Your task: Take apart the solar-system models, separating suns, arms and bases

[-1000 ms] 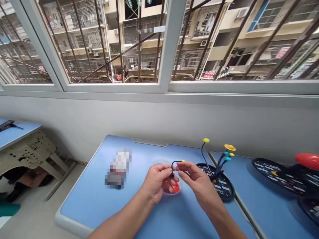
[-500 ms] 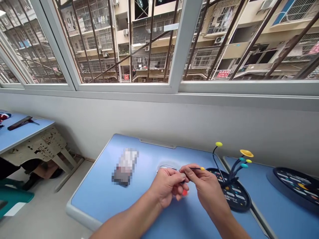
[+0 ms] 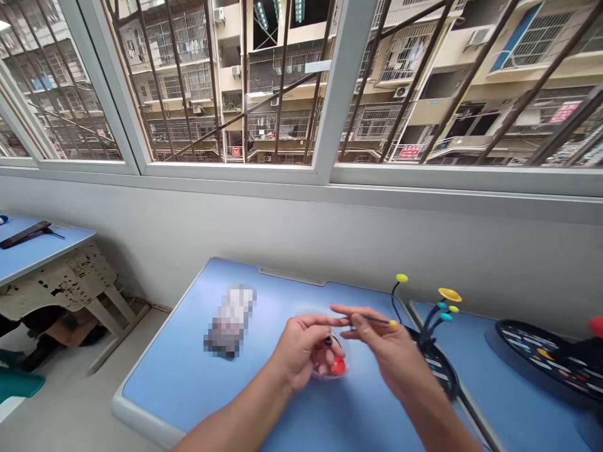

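In the head view, the left hand [image 3: 301,351] sits low over a pale blue laminate counter [image 3: 160,376], left of a round black printed base [image 3: 445,373]. Its fingers curl loosely over a small dark bead [image 3: 327,341], but I cannot tell whether they are gripping it. Under those fingers, also left of the base, a glossy red piece [image 3: 338,366] lies in a clear round dish [image 3: 347,370]. The right hand [image 3: 389,351], just left of the base, is clenched in a thumb-and-finger pinch on a thin black stem with a yellow tip [image 3: 372,320], held clear of the counter. The stem looks light and slim, so I would judge it easy to drop or flick; I'd take it by the shank, away from the small tip. Curved black stems with yellow and teal knobs [image 3: 426,333] rise from the base. A pixelated, blurred object [image 3: 230,320] lies well left of the base, and a separate round black printed disc [image 3: 532,358] lies to its right. Barred windows [image 3: 226,81] run behind the base, above a grey wall.
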### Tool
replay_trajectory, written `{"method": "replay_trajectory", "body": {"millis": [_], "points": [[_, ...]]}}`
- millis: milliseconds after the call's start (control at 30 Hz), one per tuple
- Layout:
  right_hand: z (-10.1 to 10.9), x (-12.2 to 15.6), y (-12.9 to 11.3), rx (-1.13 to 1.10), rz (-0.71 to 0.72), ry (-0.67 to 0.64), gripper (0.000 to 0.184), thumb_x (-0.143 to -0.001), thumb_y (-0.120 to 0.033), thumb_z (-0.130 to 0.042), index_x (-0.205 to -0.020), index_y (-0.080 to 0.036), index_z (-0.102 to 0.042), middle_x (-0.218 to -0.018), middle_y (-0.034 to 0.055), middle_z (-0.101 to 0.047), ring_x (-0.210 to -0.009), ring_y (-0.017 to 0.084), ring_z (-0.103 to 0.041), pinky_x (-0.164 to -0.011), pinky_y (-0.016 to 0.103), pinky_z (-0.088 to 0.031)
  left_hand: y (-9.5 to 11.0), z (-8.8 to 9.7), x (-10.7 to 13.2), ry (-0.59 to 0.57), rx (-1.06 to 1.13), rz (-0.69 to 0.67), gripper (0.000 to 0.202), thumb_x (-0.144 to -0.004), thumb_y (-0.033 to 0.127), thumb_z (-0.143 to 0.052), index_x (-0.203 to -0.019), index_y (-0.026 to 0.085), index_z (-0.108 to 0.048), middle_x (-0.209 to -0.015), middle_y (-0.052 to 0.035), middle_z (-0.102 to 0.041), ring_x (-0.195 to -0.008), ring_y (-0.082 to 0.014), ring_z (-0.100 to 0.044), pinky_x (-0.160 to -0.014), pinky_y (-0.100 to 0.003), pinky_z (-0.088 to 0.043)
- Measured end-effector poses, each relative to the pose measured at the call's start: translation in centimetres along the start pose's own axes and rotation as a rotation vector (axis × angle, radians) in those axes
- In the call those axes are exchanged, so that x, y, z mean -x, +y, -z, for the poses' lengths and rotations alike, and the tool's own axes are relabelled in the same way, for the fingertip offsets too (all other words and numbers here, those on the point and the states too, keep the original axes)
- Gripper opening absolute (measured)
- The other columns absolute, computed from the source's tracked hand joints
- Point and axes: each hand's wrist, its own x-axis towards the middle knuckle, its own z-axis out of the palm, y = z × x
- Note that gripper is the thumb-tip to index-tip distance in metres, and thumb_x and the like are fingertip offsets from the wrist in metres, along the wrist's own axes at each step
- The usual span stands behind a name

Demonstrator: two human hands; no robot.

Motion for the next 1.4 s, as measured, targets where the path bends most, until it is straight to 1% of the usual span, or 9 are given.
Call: {"method": "replay_trajectory", "body": {"millis": [167, 400, 567, 867, 967, 1067, 1133, 1300, 1400], "points": [[-2.3, 1.0, 1.8, -0.106, -0.077, -0.111, 0.037, -0.062, -0.053, -0.068, -0.085, -0.024, -0.072, -0.112, 0.0107, -0.064, -0.113, 0.028, -0.050, -0.094, 0.044, -0.040, -0.2, 0.8, -0.5, -0.008, -0.075, -0.037, 0.038, -0.063, 0.046, -0.069, -0.074, 0.010, -0.060, -0.051, 0.0008, -0.056, -0.036, -0.0022, -0.035, -0.033, -0.015, -0.014], [-1.6, 1.7, 2.0, -0.153, -0.106, -0.110, 0.044, -0.067, -0.047, -0.068, -0.103, -0.023, -0.061, -0.086, 0.0067, -0.070, -0.079, 0.021, -0.063, -0.071, 0.035, -0.050, -0.4, 1.4, -0.9, -0.015, -0.143, -0.062, 0.043, -0.060, 0.052, -0.069, -0.064, 0.014, -0.051, -0.041, 0.0044, -0.051, -0.030, -0.0009, -0.028, -0.034, -0.018, -0.015], [-0.7, 1.7, 2.4, -0.030, 0.049, 0.095, 0.029, -0.064, -0.047, -0.069, -0.076, -0.021, -0.063, -0.061, 0.0020, -0.063, -0.055, 0.015, -0.055, -0.053, 0.027, -0.047, 0.1, 1.4, -0.8, -0.008, -0.236, -0.031, 0.038, -0.062, 0.048, -0.068, -0.064, 0.014, -0.053, -0.040, 0.0041, -0.051, -0.030, -0.0016, -0.030, -0.034, -0.018, -0.016], [-1.2, 2.2, 2.2, 0.248, 0.104, -0.022, 0.030, -0.077, -0.051, -0.052, -0.072, -0.022, -0.057, -0.060, 0.0003, -0.057, -0.057, 0.015, -0.052, -0.053, 0.026, -0.044, 0.4, 1.6, -0.7, -0.046, -0.606, -0.130, 0.026, -0.071, 0.040, -0.057, -0.062, 0.015, -0.053, -0.046, 0.0040, -0.049, -0.041, -0.0070, -0.044, -0.041, -0.018, -0.030], [-1.2, 2.5, 2.1, 0.383, 0.143, 0.128, 0.032, -0.080, -0.051, -0.047, -0.067, -0.022, -0.053, -0.062, 0.0011, -0.057, -0.060, 0.015, -0.052, -0.057, 0.026, -0.042, 0.8, 1.7, -0.7, 0.008, -0.715, -0.191, 0.022, -0.072, 0.033, -0.053, -0.058, 0.016, -0.050, -0.046, 0.0049, -0.045, -0.041, -0.0072, -0.043, -0.043, -0.019, -0.032], [-0.6, 2.5, 1.8, 0.352, 0.202, 0.401, 0.032, -0.086, -0.047, -0.040, -0.067, -0.022, -0.049, -0.066, 0.0009, -0.055, -0.065, 0.015, -0.051, -0.063, 0.026, -0.041, 1.8, 2.3, -0.8, 0.186, -0.787, -0.290, 0.022, -0.073, 0.031, -0.051, -0.057, 0.017, -0.048, -0.044, 0.0064, -0.040, -0.041, -0.0065, -0.039, -0.043, -0.018, -0.030], [-0.2, 2.1, 1.9, 0.344, 0.229, 0.453, 0.028, -0.086, -0.045, -0.041, -0.071, -0.022, -0.051, -0.069, 0.0012, -0.056, -0.068, 0.015, -0.052, -0.065, 0.026, -0.041, 2.4, 2.7, -1.1, 0.271, -0.816, -0.329, 0.021, -0.075, 0.032, -0.050, -0.060, 0.017, -0.050, -0.043, 0.0070, -0.040, -0.041, -0.0067, -0.039, -0.044, -0.018, -0.030], [-0.4, 1.2, 3.8, 0.574, 0.324, 0.160, 0.019, -0.083, -0.035, -0.049, -0.082, -0.024, -0.064, -0.079, 0.0029, -0.061, -0.080, 0.019, -0.054, -0.072, 0.031, -0.042, 1.5, 3.4, -1.9, 0.160, -1.085, -0.391, 0.020, -0.078, 0.027, -0.048, -0.065, 0.017, -0.058, -0.054, 0.0035, -0.050, -0.052, -0.0089, -0.045, -0.052, -0.019, -0.034], [-0.7, 0.7, 5.2, 0.715, 0.355, 0.103, 0.017, -0.081, -0.028, -0.050, -0.080, -0.025, -0.067, -0.072, 0.0026, -0.059, -0.076, 0.020, -0.052, -0.069, 0.032, -0.041, 0.1, 3.6, -2.5, 0.170, -1.332, -0.432, 0.021, -0.080, 0.023, -0.046, -0.068, 0.018, -0.063, -0.062, 0.0010, -0.057, -0.059, -0.0107, -0.050, -0.058, -0.021, -0.036]]}}
